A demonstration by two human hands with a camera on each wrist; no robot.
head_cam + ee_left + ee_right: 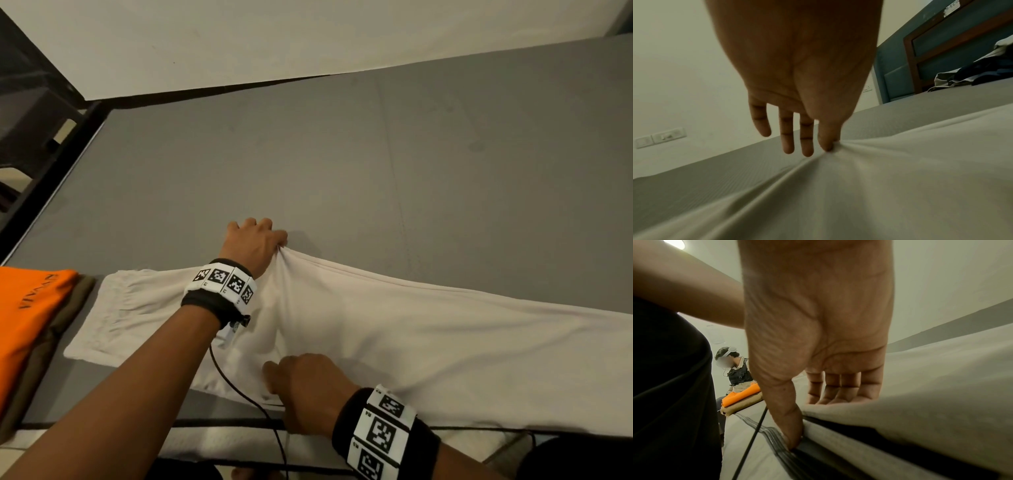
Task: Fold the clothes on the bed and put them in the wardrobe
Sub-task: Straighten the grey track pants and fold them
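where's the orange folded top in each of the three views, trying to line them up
Head: the orange folded top lies at the left edge, on a brown folded garment.
Left wrist: not in it.
Right wrist: small, left of centre, beside the right hand; the top sits on the brown one.
Shared landmark: the pale garment that both hands hold.

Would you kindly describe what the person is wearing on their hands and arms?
Both forearms are bare. Each wrist carries a black band ringed with white tiles printed with black square codes: left wristband, right wristband. A thin black cable hangs from the left one. The hands wear no gloves.
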